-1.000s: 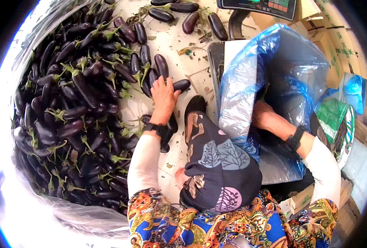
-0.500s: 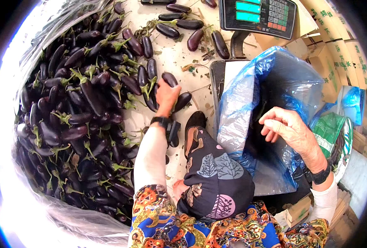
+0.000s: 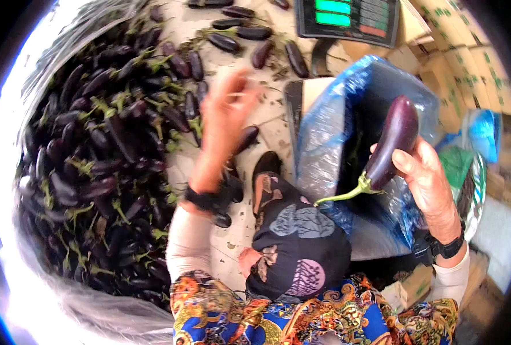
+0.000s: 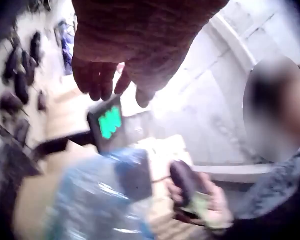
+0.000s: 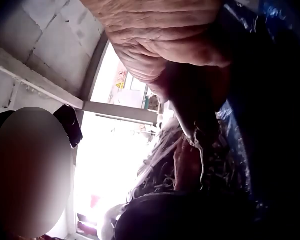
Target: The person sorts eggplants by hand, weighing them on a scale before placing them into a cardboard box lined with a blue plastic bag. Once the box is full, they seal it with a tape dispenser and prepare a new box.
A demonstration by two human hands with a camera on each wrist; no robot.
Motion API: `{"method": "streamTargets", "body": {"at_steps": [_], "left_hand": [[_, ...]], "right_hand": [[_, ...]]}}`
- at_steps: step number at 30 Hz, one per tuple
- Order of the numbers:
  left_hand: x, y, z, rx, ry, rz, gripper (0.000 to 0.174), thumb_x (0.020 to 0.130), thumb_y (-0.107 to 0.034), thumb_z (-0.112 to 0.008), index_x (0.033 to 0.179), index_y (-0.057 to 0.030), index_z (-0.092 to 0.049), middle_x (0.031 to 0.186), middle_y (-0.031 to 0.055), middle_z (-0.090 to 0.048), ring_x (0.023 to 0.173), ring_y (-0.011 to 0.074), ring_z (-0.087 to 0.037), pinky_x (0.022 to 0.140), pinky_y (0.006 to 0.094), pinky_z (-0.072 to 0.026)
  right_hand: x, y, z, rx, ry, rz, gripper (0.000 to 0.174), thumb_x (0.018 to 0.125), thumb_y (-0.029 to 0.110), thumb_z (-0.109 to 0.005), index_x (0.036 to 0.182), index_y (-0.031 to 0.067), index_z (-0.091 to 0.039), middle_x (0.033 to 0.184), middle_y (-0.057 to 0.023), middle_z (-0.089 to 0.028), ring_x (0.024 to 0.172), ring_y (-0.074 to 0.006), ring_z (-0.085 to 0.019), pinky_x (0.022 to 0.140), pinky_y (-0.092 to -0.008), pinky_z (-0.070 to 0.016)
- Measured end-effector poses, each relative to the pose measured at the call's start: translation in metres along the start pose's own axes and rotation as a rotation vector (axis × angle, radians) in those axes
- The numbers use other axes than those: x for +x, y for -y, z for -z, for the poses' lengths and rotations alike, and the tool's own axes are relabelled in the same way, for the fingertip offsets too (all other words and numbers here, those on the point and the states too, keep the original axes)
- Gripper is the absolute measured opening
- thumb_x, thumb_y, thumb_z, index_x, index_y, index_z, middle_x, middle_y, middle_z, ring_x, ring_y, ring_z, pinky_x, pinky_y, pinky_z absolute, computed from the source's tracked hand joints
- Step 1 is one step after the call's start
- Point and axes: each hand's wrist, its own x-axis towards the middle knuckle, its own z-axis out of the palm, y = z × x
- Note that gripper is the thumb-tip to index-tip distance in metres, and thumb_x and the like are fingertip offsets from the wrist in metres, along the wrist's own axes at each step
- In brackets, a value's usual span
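Note:
Above the blue-lined box my right hand grips a purple eggplant, thumb across its near side, green stem hanging down to the left. The same eggplant shows in the left wrist view with the right hand around it. My left hand, blurred by motion, is over the floor to the left of the box; in the left wrist view the left hand has loosely bent fingers with nothing in them. Close to it, another eggplant lies on the floor. A blue plastic liner stands up around the box's dark inside.
A large eggplant heap fills the left side, bordered by clear plastic sheeting. Several loose eggplants lie at the top. A scale display stands behind the box. Cardboard boxes and a green bag are at the right.
My left hand has let go of the eggplant it gripped on the floor and lifted away. My right hand came up out of the box empty, and now holds an eggplant.

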Motion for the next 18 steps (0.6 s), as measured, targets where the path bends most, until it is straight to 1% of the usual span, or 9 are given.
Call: {"method": "streamTargets", "body": {"at_steps": [2,4,8,9,10,12,14,17,18], "left_hand": [[0.027,0.099,0.023,0.634,-0.141,-0.171,0.052,0.083,-0.032,-0.074,0.122,-0.0008,-0.061,0.11,0.0183,-0.066,0.1,0.0294,-0.065,0.089,0.0377,-0.0508],[0.034,0.18,0.042,0.891,-0.085,0.024,0.065,0.075,-0.045,-0.076,0.124,-0.0067,-0.059,0.117,0.0208,-0.062,0.109,0.0378,-0.058,0.093,0.0464,-0.0484],[0.028,0.203,0.041,1.112,0.058,0.518,0.078,0.078,-0.061,-0.067,0.141,-0.0188,-0.047,0.147,0.0232,-0.035,0.128,0.0472,-0.04,0.098,0.0596,-0.039],[0.028,0.207,0.037,1.135,0.065,0.522,0.079,0.079,-0.06,-0.068,0.142,-0.0187,-0.044,0.15,0.0233,-0.029,0.128,0.05,-0.038,0.098,0.0623,-0.0376],[0.03,0.21,0.035,1.175,0.056,0.521,0.077,0.078,-0.058,-0.069,0.142,-0.021,-0.044,0.149,0.023,-0.03,0.128,0.0504,-0.037,0.098,0.0612,-0.0385],[0.034,0.215,0.031,1.166,0.016,0.553,0.075,0.078,-0.054,-0.07,0.142,-0.024,-0.044,0.148,0.0235,-0.031,0.125,0.0508,-0.04,0.097,0.0607,-0.0393],[0.037,0.227,0.029,1.203,-0.015,0.532,0.075,0.077,-0.052,-0.071,0.142,-0.0258,-0.045,0.146,0.0237,-0.032,0.12,0.0504,-0.045,0.095,0.059,-0.0417],[0.036,0.233,0.032,1.199,-0.018,0.548,0.074,0.075,-0.051,-0.07,0.142,-0.0297,-0.046,0.146,0.023,-0.03,0.118,0.0507,-0.047,0.095,0.0538,-0.0448],[0.036,0.217,0.03,1.133,-0.046,0.57,0.076,0.074,-0.05,-0.071,0.141,-0.0211,-0.05,0.14,0.0237,-0.043,0.116,0.0459,-0.053,0.096,0.0487,-0.0456]], "right_hand": [[-0.005,-0.007,0.009,0.016,-0.087,-0.135,0.049,0.09,0.032,-0.067,0.124,-0.0006,-0.052,0.104,-0.0103,-0.065,0.094,-0.0202,-0.067,0.081,-0.0365,-0.0567],[0.014,-0.02,0.031,-0.039,-0.056,-0.119,0.044,0.091,0.034,-0.066,0.12,0.0023,-0.055,0.103,-0.0079,-0.065,0.089,-0.0186,-0.068,0.075,-0.0341,-0.0576],[0.055,-0.052,0.033,-0.121,-0.023,-0.287,0.045,0.086,0.043,-0.071,0.107,0.0055,-0.057,0.089,-0.0038,-0.064,0.081,-0.0141,-0.065,0.067,-0.0298,-0.0555],[0.066,-0.076,0.036,-0.142,0.037,-0.315,0.045,0.085,0.042,-0.071,0.108,0.0049,-0.057,0.09,-0.0038,-0.063,0.082,-0.0144,-0.065,0.066,-0.0308,-0.0551],[0.076,-0.085,0.023,-0.3,-0.008,-0.307,0.051,0.083,0.039,-0.072,0.111,0.0002,-0.056,0.092,-0.0103,-0.066,0.082,-0.0228,-0.066,0.069,-0.0365,-0.0551],[0.109,-0.144,0.014,-0.877,-0.145,0.001,0.055,0.082,0.031,-0.069,0.118,-0.0072,-0.05,0.104,-0.0318,-0.064,0.094,-0.0484,-0.062,0.085,-0.0494,-0.051],[0.142,-0.171,-0.011,-0.864,-0.192,-0.212,0.046,0.088,0.021,-0.058,0.123,-0.0062,-0.047,0.114,-0.0367,-0.058,0.1,-0.0488,-0.061,0.093,-0.0516,-0.0477],[0.128,-0.145,-0.024,-0.945,-0.206,-0.172,0.045,0.091,0.024,-0.054,0.125,-0.005,-0.046,0.119,-0.0349,-0.057,0.108,-0.0474,-0.058,0.095,-0.05,-0.0477],[0.123,-0.138,-0.023,-1.002,-0.216,-0.148,0.045,0.092,0.026,-0.054,0.124,-0.005,-0.048,0.121,-0.0344,-0.057,0.111,-0.0473,-0.057,0.095,-0.0494,-0.0475]]}}
